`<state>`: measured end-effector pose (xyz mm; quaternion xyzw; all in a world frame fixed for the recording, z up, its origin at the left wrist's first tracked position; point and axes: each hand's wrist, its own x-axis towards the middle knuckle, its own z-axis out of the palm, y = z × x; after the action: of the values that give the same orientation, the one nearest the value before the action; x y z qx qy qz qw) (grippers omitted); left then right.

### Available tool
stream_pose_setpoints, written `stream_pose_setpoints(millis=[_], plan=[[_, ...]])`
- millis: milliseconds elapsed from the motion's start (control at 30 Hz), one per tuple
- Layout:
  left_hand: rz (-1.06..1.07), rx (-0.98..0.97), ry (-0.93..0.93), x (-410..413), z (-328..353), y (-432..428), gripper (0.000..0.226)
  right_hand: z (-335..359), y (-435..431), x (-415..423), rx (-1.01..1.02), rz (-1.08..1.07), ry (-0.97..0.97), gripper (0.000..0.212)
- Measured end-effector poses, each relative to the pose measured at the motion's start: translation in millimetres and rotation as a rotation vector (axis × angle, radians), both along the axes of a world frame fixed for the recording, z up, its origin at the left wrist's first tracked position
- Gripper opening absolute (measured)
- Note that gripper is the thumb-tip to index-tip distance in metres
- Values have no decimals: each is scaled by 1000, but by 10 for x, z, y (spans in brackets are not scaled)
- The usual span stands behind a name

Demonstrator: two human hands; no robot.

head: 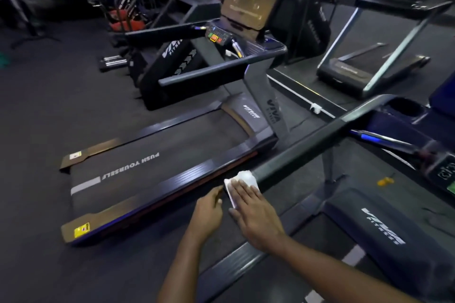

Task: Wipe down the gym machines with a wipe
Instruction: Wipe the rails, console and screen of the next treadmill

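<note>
wipe (242,181): white
handrail (307,145): matte black
treadmill belt (177,140): dark grey, white block lettering, one pale grey bar
side rail (182,176): black with fine ribbed lines, red strip along its lower edge
corner sticker (82,229): yellow
console buttons (216,37): green and orange-red
motor cover (357,224): black, white striped logo
floor (49,106): plain dark grey

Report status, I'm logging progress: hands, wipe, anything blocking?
Right hand flat on white crumpled wipe at dark grey treadmill handrail end. Left hand curled beside, grip unclear. Nothing blocking ahead.
</note>
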<state>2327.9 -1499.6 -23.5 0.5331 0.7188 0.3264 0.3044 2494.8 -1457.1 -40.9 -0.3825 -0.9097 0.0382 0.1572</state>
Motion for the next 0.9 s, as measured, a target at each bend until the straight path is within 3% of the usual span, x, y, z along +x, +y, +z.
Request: stream_pose_setpoints(millis=[133, 233, 367, 467, 500, 600, 733, 833, 900], plan=[[38, 25, 23, 32, -18, 18, 45, 45, 212, 86, -85, -274, 124, 61], [46, 45, 52, -8, -6, 82, 41, 83, 167, 66, -34, 0, 9, 63], [54, 59, 61, -48, -15, 147, 36, 138, 385, 83, -92, -288, 120, 65], [45, 67, 65, -95, -30, 204, 31, 132, 230, 49, -50, 44, 16, 61], [44, 72, 59, -107, -21, 220, 29, 117, 249, 77, -38, 50, 25, 60], [35, 75, 40, -122, -10, 247, 28, 124, 450, 143, -93, -315, 154, 63], [-36, 90, 62, -101, 7, 327, 28, 98, 374, 163, -30, -65, -12, 66], [-92, 83, 53, -59, 54, 437, 31, 158, 505, 195, -95, -365, 131, 70], [-116, 85, 50, -28, 71, 490, 30, 179, 465, 159, -109, -247, 78, 67]])
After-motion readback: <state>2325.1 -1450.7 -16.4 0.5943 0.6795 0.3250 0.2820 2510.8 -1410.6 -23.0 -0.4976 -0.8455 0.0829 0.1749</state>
